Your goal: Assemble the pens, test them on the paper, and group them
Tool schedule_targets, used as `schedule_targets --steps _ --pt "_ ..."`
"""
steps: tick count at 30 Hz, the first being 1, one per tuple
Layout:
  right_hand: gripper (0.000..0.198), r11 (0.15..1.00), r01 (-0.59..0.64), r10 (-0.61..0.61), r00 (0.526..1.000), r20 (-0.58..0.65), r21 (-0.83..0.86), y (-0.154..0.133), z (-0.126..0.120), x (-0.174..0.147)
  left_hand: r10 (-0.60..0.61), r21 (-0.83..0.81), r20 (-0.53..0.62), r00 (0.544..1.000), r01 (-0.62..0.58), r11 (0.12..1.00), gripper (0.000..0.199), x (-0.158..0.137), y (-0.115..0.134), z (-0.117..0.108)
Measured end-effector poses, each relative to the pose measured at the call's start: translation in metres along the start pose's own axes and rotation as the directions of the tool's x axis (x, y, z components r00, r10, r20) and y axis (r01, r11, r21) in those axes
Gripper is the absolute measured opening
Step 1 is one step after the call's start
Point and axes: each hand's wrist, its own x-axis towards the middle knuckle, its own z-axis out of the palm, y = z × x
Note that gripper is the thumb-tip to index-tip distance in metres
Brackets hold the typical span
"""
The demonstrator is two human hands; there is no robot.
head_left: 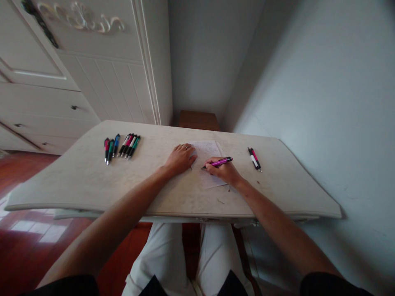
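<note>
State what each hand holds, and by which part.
The right hand grips the purple pen low on its barrel, near the tip; the left hand holds nothing.

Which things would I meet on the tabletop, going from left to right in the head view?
Group of three pens, group of four pens, left hand, right hand holding the purple pen, pair of pens.
</note>
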Motion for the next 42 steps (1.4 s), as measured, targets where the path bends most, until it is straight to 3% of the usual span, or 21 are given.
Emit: schedule_targets --steps 10,18,21,26,30,33,39,42 --pt "0.043 0.985 -0.010 0.054 0.966 -0.254 0.172 -0.004 -0.010 0.002 -0.001 -0.026 0.025 1.000 0.002 1.000 0.036 0.001 -0.004 0.000" --pt "0.049 0.984 -0.083 0.121 0.960 -0.253 0.156 -0.004 -0.010 0.003 -0.007 -0.069 0.026 1.000 0.008 0.998 0.037 0.001 -0.006 -0.001" --pt "0.047 0.969 -0.066 0.134 0.948 -0.288 0.237 -0.002 -0.011 0.007 0.001 -0.064 0.033 0.999 0.001 0.998 0.038 0.001 -0.007 -0.001" --pt "0.043 0.805 -0.067 0.239 0.946 -0.219 0.590 -0.004 -0.016 0.010 -0.014 -0.066 0.046 0.999 0.017 0.998 0.038 0.000 -0.009 0.001" --pt "0.067 0.703 -0.139 0.313 0.941 -0.129 0.697 -0.006 -0.019 0.009 -0.001 -0.075 0.035 0.999 0.004 0.997 0.038 0.000 -0.010 0.000" --pt "0.076 0.691 -0.139 0.322 0.938 -0.131 0.710 -0.005 -0.019 0.009 0.005 -0.076 0.036 0.999 -0.002 0.997 0.037 0.000 -0.010 -0.001" --pt "0.061 0.699 -0.090 0.278 0.948 -0.154 0.710 -0.004 -0.023 0.010 0.009 -0.090 0.037 0.999 -0.005 0.996 0.037 -0.001 -0.010 -0.001" --pt "0.074 0.704 -0.124 0.304 0.943 -0.139 0.700 -0.007 -0.025 0.008 0.003 -0.098 0.026 1.000 -0.001 0.995 0.036 -0.001 -0.010 0.000"
